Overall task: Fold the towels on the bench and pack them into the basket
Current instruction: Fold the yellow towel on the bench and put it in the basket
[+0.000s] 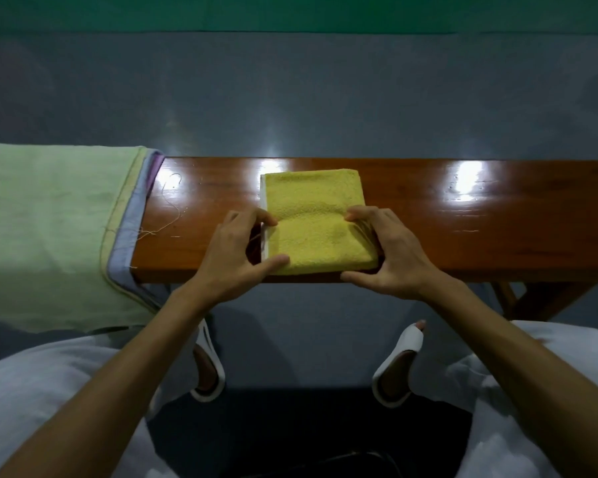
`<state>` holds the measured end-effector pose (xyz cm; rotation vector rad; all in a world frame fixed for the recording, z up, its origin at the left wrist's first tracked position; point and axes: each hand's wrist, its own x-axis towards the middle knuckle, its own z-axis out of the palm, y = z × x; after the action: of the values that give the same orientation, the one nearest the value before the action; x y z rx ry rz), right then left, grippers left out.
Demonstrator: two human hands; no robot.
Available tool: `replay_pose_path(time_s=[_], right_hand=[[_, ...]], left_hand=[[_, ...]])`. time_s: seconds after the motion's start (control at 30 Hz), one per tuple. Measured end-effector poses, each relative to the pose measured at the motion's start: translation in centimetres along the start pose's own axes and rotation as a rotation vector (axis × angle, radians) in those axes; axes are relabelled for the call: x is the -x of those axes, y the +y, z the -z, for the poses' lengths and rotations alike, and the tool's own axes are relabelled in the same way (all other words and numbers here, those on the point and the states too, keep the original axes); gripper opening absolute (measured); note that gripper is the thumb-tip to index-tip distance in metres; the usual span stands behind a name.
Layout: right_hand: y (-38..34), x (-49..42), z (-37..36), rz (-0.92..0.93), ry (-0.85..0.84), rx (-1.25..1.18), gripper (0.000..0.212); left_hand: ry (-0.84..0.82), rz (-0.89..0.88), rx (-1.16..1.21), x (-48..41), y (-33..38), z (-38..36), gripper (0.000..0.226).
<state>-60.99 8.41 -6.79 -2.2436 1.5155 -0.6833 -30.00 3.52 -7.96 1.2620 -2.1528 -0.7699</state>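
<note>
**One folded towel on the bench, both hands at its edges**

Head view, looking down over the knees.

- One glossy brown wooden bench [463, 236] runs left to right across the frame. Bright light patches reflect off its top.
- One yellow terry towel [316, 222] lies at mid-bench, folded into a thick rectangle. Its near edge sits level with the bench's front edge. A white strip [263, 201] shows along its left side.
- Left hand [237, 250]: narrow grip on the towel's left edge, with the forefinger on top and the thumb pressed on the near-left corner.
- Right hand [394, 257]: fingers curled against the towel's right edge, tips tucked into the folds. The thumb stretches leftward along the bench front, just below the towel.
- One stack of flat cloths [49, 229] drapes over the bench's left end, well apart from the yellow towel. Four layers can be counted by their edges: pale green on top, then pale yellow, lavender-blue and purple. Whether more lie beneath, I cannot tell.
- A few loose threads [175, 208] trail from the stack onto the bare wood.
- Two white open-toed slippers [399, 367] sit on the grey floor [290, 98] under the bench, one on each foot.
</note>
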Motion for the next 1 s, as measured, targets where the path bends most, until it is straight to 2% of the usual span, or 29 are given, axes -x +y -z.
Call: replay_pose_path(time_s=[0.13, 0.2, 0.27, 0.37, 0.47, 0.57, 0.73, 0.83, 0.9, 1.0], right_hand=[[0.4, 0.1, -0.1, 0.036, 0.002, 0.064, 0.1], [0.5, 0.2, -0.2, 0.068, 0.029, 0.072, 0.097], [0.6, 0.3, -0.3, 0.092, 0.05, 0.044, 0.093], [0.7, 0.3, 0.1, 0.062, 0.067, -0.044, 0.08], [0.5, 0.1, 0.8, 0.018, 0.082, -0.137, 0.051], [0.2, -0.7, 1.7, -0.043, 0.035, -0.269, 0.024], [-0.7, -2.7, 3.3, -0.205, -0.076, -0.482, 0.02], [-0.5, -3.8, 3.5, -0.263, -0.061, -0.435, 0.018], [-0.4, -4.3, 3.2, -0.301, -0.014, -0.375, 0.019], [-0.4, -4.8, 2.3, -0.402, 0.05, -0.338, 0.034]], left_hand=[[-0.03, -0.045, -0.067, 0.7, 0.3, 0.5, 0.096], [-0.018, -0.107, -0.169, 1.1, 0.6, 0.5, 0.1], [0.036, -0.164, -0.24, 1.4, 0.9, 0.3, 0.087], [0.102, -0.179, -0.198, 1.7, 0.9, 0.2, 0.065], [0.121, -0.158, -0.082, 1.6, 0.7, 0.3, 0.045], [0.091, -0.07, 0.068, 0.8, 0.1, 0.1, 0.035], [0.033, 0.124, 0.236, -1.3, 0.8, 0.2, 0.033], [0.066, 0.098, 0.152, -2.3, 1.6, 0.2, 0.03], [0.084, 0.11, 0.175, -2.7, 2.2, -0.1, 0.026], [0.146, 0.201, 0.167, -3.6, 3.0, -0.7, 0.023]])
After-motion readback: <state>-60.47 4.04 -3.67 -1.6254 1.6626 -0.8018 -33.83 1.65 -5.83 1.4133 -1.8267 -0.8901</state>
